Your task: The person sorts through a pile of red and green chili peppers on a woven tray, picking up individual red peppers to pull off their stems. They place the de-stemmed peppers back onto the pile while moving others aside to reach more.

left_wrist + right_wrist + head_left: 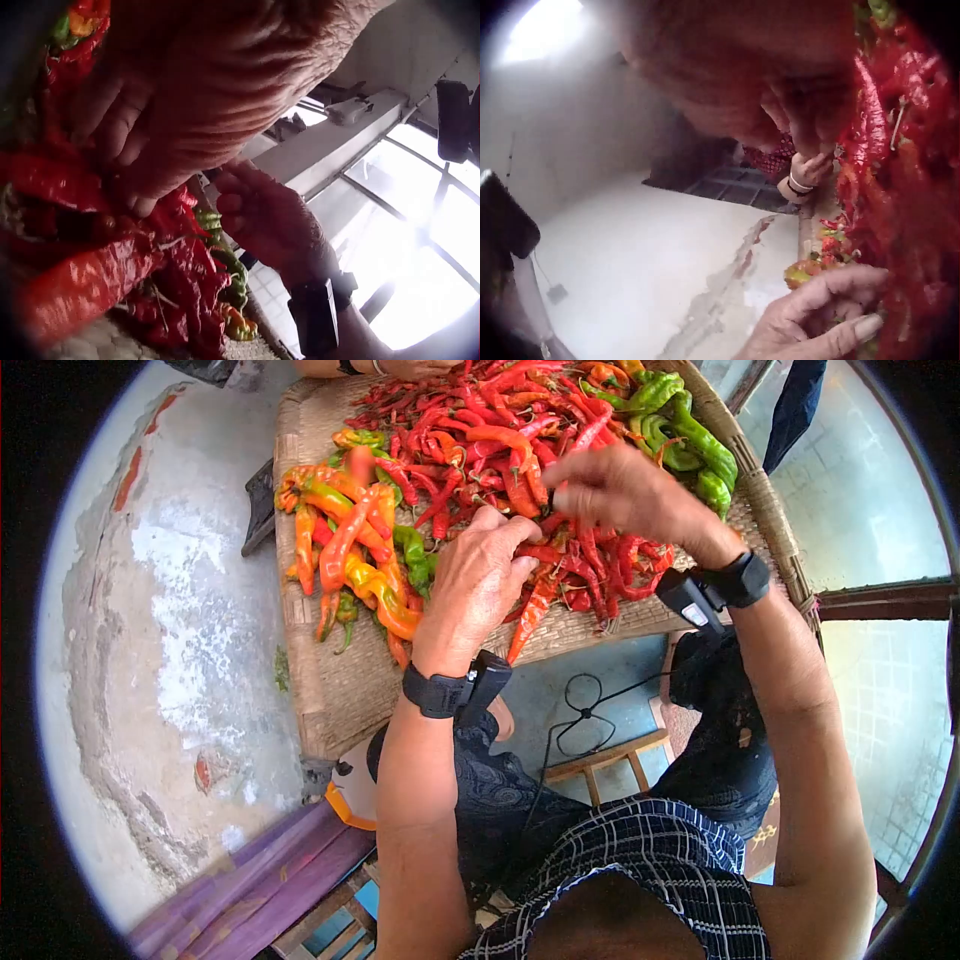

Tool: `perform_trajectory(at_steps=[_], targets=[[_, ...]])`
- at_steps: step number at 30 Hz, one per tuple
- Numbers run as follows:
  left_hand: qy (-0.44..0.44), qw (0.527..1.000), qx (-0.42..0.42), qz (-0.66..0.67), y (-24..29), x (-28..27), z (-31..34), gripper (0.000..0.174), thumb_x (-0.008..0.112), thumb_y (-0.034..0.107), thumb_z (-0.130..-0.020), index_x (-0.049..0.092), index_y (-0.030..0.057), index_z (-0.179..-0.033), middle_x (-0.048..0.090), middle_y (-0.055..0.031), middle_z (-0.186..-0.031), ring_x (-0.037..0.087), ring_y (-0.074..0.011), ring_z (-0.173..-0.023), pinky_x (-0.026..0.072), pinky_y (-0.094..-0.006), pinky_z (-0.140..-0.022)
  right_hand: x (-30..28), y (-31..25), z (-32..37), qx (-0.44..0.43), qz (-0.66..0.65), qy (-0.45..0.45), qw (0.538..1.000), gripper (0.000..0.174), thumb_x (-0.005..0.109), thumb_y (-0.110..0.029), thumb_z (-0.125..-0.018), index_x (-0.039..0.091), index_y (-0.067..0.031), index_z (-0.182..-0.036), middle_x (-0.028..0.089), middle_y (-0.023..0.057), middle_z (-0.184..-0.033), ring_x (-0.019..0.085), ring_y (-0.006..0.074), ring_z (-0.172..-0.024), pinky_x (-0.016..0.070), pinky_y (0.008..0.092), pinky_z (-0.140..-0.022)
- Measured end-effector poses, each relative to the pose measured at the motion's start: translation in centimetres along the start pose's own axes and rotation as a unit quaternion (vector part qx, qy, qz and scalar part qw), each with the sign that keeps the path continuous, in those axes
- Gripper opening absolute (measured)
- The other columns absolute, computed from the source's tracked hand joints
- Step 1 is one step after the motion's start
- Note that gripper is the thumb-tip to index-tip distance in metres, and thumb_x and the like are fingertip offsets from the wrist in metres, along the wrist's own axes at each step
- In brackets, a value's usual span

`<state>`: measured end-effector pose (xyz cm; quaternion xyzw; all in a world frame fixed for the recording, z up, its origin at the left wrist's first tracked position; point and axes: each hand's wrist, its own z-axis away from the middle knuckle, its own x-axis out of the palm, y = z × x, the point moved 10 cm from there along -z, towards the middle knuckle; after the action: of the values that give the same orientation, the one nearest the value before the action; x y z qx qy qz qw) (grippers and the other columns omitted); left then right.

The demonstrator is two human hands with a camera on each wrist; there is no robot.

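Observation:
A large heap of red chili peppers (500,440) covers the middle of a woven tray (335,700). My left hand (475,580) is down at the near side of the heap, fingers bent, thumb and forefinger beside a red pepper (572,563); whether it grips that pepper I cannot tell. Blurred, my right hand (630,500) is above the heap's right part, its fingers loosely bent with no pepper showing in them. Orange and yellow-green peppers (345,550) form a smaller pile on the left. Over that pile is a blurred orange-red shape (361,464).
Green peppers (700,450) lie along the tray's right side. Another person's hand (418,368) rests at the far edge. A worn wall (180,600) stands left, window panes (870,520) right. A wooden chair rail (610,753) and black cord (587,712) are below the tray.

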<state>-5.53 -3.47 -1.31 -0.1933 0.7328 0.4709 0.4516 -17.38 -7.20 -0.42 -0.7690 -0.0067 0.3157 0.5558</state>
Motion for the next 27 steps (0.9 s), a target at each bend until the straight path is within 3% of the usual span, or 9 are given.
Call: perform_trajectory(at_steps=[5, 8, 12, 15, 17, 19, 23, 25, 27], targets=[[0.021, 0.999, 0.019, -0.025, 0.4, -0.2, -0.3, 0.013, 0.062, 0.004, -0.081, 0.064, 0.0029, -0.094, 0.058, -0.0165, -0.089, 0.059, -0.037, -0.084, 0.0473, -0.0411, -0.075, 3.4, -0.8, 1.1, -0.021, 0.105, -0.063, 0.992, 0.019, 0.069, -0.016, -0.08, 0.066, -0.0013, -0.092, 0.066, 0.0172, -0.077, 0.066, 0.0314, -0.074, 0.0524, 0.039, -0.068], [0.048, 0.999, 0.02, 0.005, 0.6, -1.4, -0.4, 0.006, 0.062, 0.005, -0.083, 0.061, 0.0035, -0.089, 0.058, -0.0154, -0.085, 0.06, -0.0354, -0.078, 0.0478, -0.0436, -0.068, 3.9, -0.6, 1.2, -0.039, 0.249, -0.039, 0.967, 0.019, 0.069, -0.016, -0.08, 0.064, -0.0008, -0.089, 0.065, 0.0176, -0.075, 0.065, 0.0329, -0.073, 0.0518, 0.0408, -0.068], [0.138, 0.984, -0.001, 0.11, 0.0, -3.8, -0.2, 0.009, 0.061, 0.005, -0.084, 0.061, 0.003, -0.093, 0.061, -0.0149, -0.083, 0.062, -0.0315, -0.075, 0.0491, -0.0381, -0.069, 3.0, -0.7, 0.8, -0.023, 0.218, -0.036, 0.975, 0.019, 0.069, -0.016, -0.08, 0.065, -0.0017, -0.091, 0.066, 0.0183, -0.078, 0.065, 0.0335, -0.072, 0.0514, 0.041, -0.067], [0.171, 0.978, -0.07, 0.093, -2.1, -5.7, 0.6, 0.011, 0.06, 0.005, -0.085, 0.061, 0.0024, -0.095, 0.063, -0.0155, -0.084, 0.063, -0.0304, -0.077, 0.05, -0.0371, -0.07, -0.1, -0.4, 0.4, -0.025, 0.048, 0.029, 0.998, 0.016, 0.067, -0.015, -0.088, 0.066, -0.0002, -0.093, 0.062, 0.0014, -0.075, 0.056, 0.0079, -0.071, 0.0471, 0.0267, -0.063], [0.148, 0.981, -0.092, 0.088, -3.2, -5.3, 1.0, 0.013, 0.062, 0.009, -0.085, 0.062, 0.0021, -0.096, 0.064, -0.0167, -0.083, 0.064, -0.0326, -0.078, 0.0503, -0.0385, -0.069, -0.8, 1.1, 0.2, 0.048, -0.05, -0.002, 0.998, 0.016, 0.067, -0.018, -0.09, 0.067, -0.0029, -0.093, 0.06, -0.0048, -0.077, 0.052, 0.0031, -0.073, 0.0441, 0.0221, -0.062], [0.015, 0.992, -0.109, 0.064, -3.4, -2.5, 1.1, 0.023, 0.063, 0.021, -0.088, 0.062, 0.0016, -0.1, 0.067, -0.0105, -0.08, 0.065, -0.0189, -0.073, 0.0505, -0.0317, -0.068, -1.7, 0.8, 0.4, 0.069, -0.036, 0.018, 0.997, 0.017, 0.066, -0.021, -0.091, 0.068, -0.0042, -0.093, 0.058, -0.0064, -0.076, 0.051, 0.0019, -0.071, 0.0426, 0.0205, -0.061], [-0.033, 0.995, -0.092, 0.025, -1.8, -0.2, 1.0, 0.032, 0.065, 0.029, -0.085, 0.061, -0.0004, -0.098, 0.066, -0.0177, -0.083, 0.065, -0.0283, -0.075, 0.05, -0.037, -0.069, -2.4, 1.1, 0.8, 0.091, -0.004, 0.03, 0.995, 0.018, 0.064, -0.023, -0.092, 0.066, -0.0044, -0.09, 0.057, -0.0066, -0.073, 0.051, 0.002, -0.068, 0.0419, 0.0198, -0.058], [-0.029, 0.997, -0.069, 0.031, -1.1, 0.0, 0.9, 0.035, 0.068, 0.031, -0.083, 0.06, -0.0008, -0.097, 0.065, -0.0182, -0.083, 0.065, -0.0308, -0.077, 0.0498, -0.0384, -0.069, -2.5, 0.1, 0.7, 0.063, -0.116, 0.033, 0.991, 0.021, 0.066, -0.027, -0.09, 0.068, -0.0068, -0.085, 0.06, -0.0047, -0.064, 0.05, 0.0015, -0.052, 0.0396, 0.0196, -0.045], [-0.015, 0.999, -0.045, -0.021, -0.1, -0.1, 0.7, 0.039, 0.07, 0.034, -0.081, 0.059, -0.0007, -0.096, 0.064, -0.0195, -0.084, 0.064, -0.0336, -0.079, 0.0495, -0.0405, -0.069, -0.5, -0.3, 1.8, 0.138, -0.158, -0.061, 0.976, 0.014, 0.067, -0.022, -0.089, 0.066, -0.0075, -0.088, 0.06, -0.0049, -0.068, 0.055, 0.002, -0.056, 0.0435, 0.0179, -0.048]])
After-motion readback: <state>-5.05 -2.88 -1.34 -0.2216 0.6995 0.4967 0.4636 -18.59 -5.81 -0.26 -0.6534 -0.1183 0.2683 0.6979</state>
